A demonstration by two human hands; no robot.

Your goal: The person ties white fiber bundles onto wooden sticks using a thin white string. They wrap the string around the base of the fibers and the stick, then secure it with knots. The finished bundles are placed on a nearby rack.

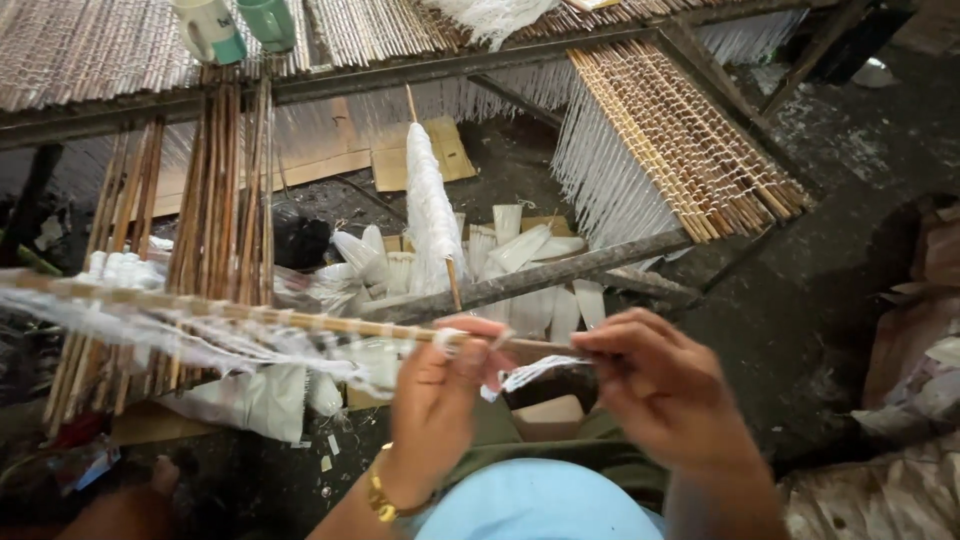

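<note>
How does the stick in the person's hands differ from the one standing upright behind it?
The held stick lies nearly level across the view; the upright stick stands almost vertical. The held stick carries loose white strands hanging along its length; the upright stick is wrapped in one thick white bundle. The left hand and right hand grip the first; nothing touches the second. Both are thin, pale wood.

Head camera looks steeply down, close over the hands (pixel 560 390), facing the loom frame (pixel 400 75).
</note>
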